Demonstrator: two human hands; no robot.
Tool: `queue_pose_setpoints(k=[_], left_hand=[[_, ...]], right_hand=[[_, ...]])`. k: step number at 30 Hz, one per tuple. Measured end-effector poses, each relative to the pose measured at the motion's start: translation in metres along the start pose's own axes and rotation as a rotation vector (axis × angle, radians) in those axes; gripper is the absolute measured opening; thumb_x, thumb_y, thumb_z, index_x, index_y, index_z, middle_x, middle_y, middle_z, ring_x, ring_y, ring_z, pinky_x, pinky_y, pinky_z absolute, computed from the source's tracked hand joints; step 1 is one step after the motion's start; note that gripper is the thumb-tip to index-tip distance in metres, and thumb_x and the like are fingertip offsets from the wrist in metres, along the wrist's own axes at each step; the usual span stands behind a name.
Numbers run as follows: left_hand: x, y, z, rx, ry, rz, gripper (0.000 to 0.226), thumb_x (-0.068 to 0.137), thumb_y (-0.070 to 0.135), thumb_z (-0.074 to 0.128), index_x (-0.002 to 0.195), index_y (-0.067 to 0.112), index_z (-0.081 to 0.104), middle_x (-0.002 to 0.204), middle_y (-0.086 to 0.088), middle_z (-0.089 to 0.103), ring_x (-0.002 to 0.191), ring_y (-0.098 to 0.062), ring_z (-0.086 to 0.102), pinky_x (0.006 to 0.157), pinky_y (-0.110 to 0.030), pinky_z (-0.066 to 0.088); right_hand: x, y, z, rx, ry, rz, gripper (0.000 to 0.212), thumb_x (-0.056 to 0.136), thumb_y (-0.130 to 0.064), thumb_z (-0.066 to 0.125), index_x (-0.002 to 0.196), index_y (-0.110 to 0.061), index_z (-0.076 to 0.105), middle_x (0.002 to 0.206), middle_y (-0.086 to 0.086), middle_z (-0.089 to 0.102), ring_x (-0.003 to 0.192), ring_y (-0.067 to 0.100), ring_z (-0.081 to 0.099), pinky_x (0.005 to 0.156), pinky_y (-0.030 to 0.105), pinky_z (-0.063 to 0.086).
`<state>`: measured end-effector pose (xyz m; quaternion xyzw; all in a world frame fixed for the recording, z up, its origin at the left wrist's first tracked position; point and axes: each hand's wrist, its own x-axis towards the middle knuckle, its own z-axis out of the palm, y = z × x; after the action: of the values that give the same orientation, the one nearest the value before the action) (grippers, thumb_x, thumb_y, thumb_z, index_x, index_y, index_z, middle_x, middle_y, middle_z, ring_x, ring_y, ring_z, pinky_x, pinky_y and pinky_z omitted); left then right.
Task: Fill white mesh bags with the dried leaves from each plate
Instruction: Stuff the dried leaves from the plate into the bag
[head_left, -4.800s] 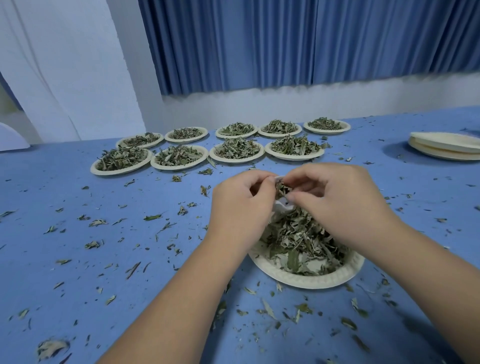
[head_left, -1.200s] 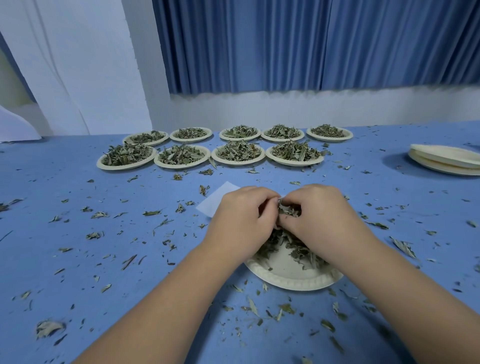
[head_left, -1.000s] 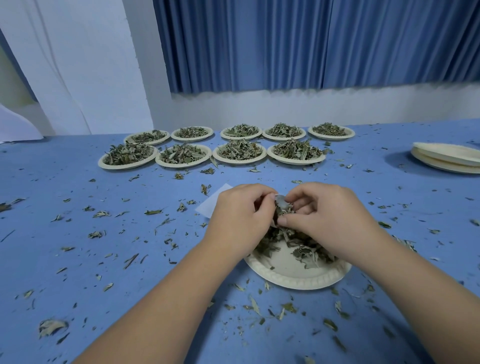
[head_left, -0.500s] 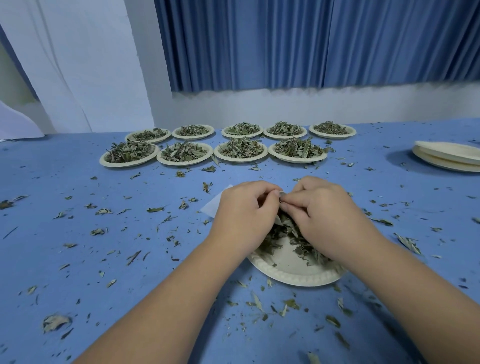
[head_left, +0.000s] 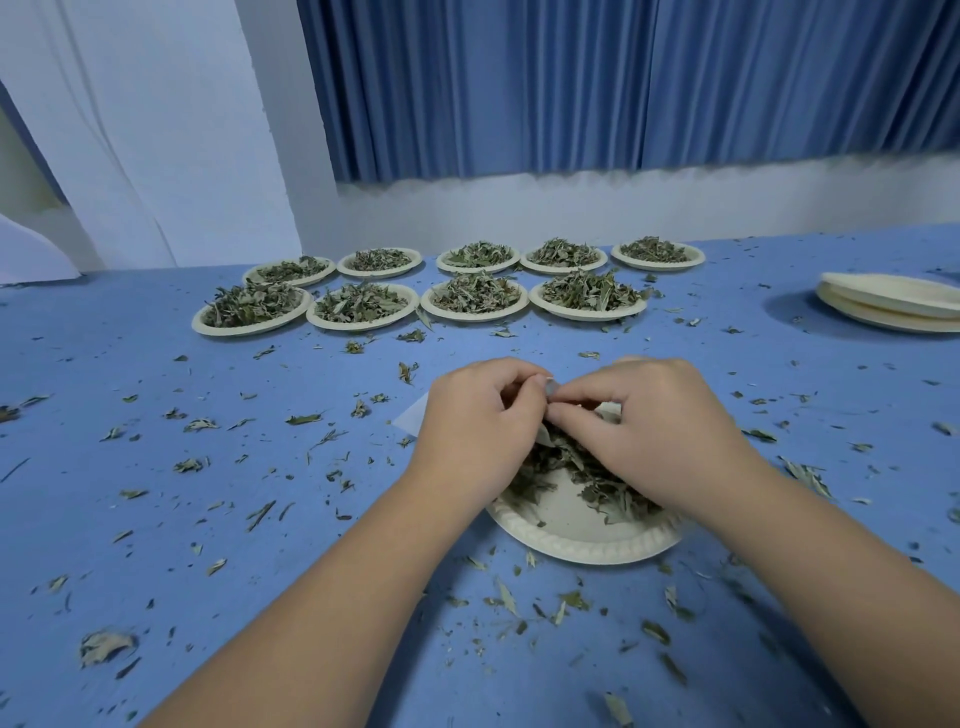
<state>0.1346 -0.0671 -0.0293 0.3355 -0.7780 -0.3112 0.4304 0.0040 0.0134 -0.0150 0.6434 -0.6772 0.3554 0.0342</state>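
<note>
Left hand (head_left: 478, 421) and right hand (head_left: 660, 431), fingers curled, pinch the mesh bag (head_left: 544, 438) between them; leaves (head_left: 597, 488) lie directly beneath.

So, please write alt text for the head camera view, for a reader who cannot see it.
A left hand and right hand meet above a half-empty plate of dried leaves, pinching a white bag between them. Behind, nine full plates stand in two rows on a littered blue table.
</note>
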Motion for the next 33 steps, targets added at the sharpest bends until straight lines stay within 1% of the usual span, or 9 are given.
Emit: queue_pose_setpoints(k=[3, 6, 9, 11, 16, 19, 24, 27, 33], left_hand=[[-0.001, 0.001, -0.001, -0.023, 0.019, -0.022, 0.019, 0.092, 0.019, 0.06, 0.085, 0.026, 0.076, 0.069, 0.018, 0.068, 0.064, 0.007, 0.059, 0.055, -0.008, 0.041], [-0.001, 0.0, -0.002, -0.023, 0.024, -0.04, 0.019, 0.093, 0.021, 0.059, 0.088, 0.025, 0.076, 0.071, 0.012, 0.069, 0.066, 0.0, 0.059, 0.056, -0.013, 0.044], [0.0, -0.001, -0.002, -0.021, 0.033, -0.053, 0.018, 0.093, 0.022, 0.059, 0.087, 0.025, 0.076, 0.067, 0.011, 0.067, 0.06, 0.002, 0.056, 0.052, -0.01, 0.04], [0.0, -0.001, -0.002, -0.026, 0.036, -0.061, 0.019, 0.093, 0.022, 0.059, 0.086, 0.027, 0.076, 0.067, 0.013, 0.067, 0.062, 0.003, 0.057, 0.052, -0.008, 0.04], [-0.001, 0.001, -0.003, -0.039, 0.018, -0.051, 0.026, 0.093, 0.021, 0.059, 0.075, 0.038, 0.067, 0.067, 0.019, 0.065, 0.052, 0.005, 0.053, 0.048, -0.007, 0.037], [-0.001, 0.001, -0.003, -0.05, 0.025, -0.051, 0.025, 0.093, 0.02, 0.059, 0.076, 0.035, 0.069, 0.07, 0.017, 0.066, 0.054, 0.006, 0.054, 0.05, -0.007, 0.038], [0.0, 0.0, -0.002, -0.034, 0.03, -0.039, 0.019, 0.093, 0.021, 0.059, 0.083, 0.029, 0.073, 0.07, 0.018, 0.066, 0.06, 0.008, 0.057, 0.053, -0.006, 0.04], [0.0, -0.002, -0.001, -0.005, 0.026, -0.019, 0.018, 0.093, 0.022, 0.059, 0.086, 0.025, 0.075, 0.069, 0.019, 0.066, 0.061, 0.006, 0.056, 0.053, -0.007, 0.039], [-0.001, 0.0, 0.001, 0.058, 0.022, 0.063, 0.017, 0.093, 0.019, 0.06, 0.091, 0.021, 0.077, 0.067, 0.022, 0.062, 0.068, 0.008, 0.056, 0.059, -0.005, 0.038]], right_hand=[[-0.001, 0.004, -0.008, 0.0, -0.04, -0.092, 0.017, 0.08, -0.033, 0.07, 0.095, -0.036, 0.075, 0.096, -0.023, 0.069, 0.099, 0.009, 0.056, 0.088, 0.018, 0.039], [0.001, 0.01, -0.017, 0.072, -0.106, -0.057, 0.024, 0.075, -0.042, 0.072, 0.098, -0.043, 0.071, 0.109, -0.031, 0.058, 0.11, -0.001, 0.048, 0.095, 0.017, 0.033], [0.001, 0.018, -0.023, 0.08, -0.19, 0.008, 0.037, 0.068, -0.054, 0.072, 0.102, -0.051, 0.06, 0.115, -0.034, 0.047, 0.109, -0.015, 0.041, 0.088, 0.009, 0.03], [0.001, 0.021, -0.024, 0.032, -0.233, 0.039, 0.053, 0.062, -0.06, 0.073, 0.109, -0.05, 0.051, 0.114, -0.034, 0.04, 0.108, -0.018, 0.04, 0.086, 0.013, 0.034], [0.0, 0.019, -0.015, -0.078, -0.278, 0.084, 0.076, 0.053, -0.064, 0.078, 0.112, -0.047, 0.034, 0.114, -0.026, 0.036, 0.098, -0.009, 0.051, 0.077, 0.021, 0.043], [0.0, 0.017, -0.009, -0.097, -0.236, 0.05, 0.068, 0.058, -0.058, 0.08, 0.108, -0.043, 0.037, 0.108, -0.026, 0.039, 0.092, -0.007, 0.051, 0.073, 0.021, 0.041], [-0.001, 0.015, -0.006, -0.055, -0.138, -0.003, 0.038, 0.071, -0.041, 0.079, 0.095, -0.041, 0.049, 0.098, -0.025, 0.046, 0.082, -0.001, 0.054, 0.072, 0.019, 0.046], [-0.002, 0.015, -0.005, -0.007, -0.096, -0.027, 0.03, 0.073, -0.035, 0.079, 0.095, -0.039, 0.058, 0.095, -0.022, 0.052, 0.084, -0.003, 0.053, 0.069, 0.01, 0.04], [-0.002, 0.012, -0.005, 0.061, 0.005, -0.041, 0.021, 0.075, -0.026, 0.079, 0.095, -0.028, 0.074, 0.089, -0.014, 0.064, 0.085, 0.0, 0.055, 0.073, 0.01, 0.039]])
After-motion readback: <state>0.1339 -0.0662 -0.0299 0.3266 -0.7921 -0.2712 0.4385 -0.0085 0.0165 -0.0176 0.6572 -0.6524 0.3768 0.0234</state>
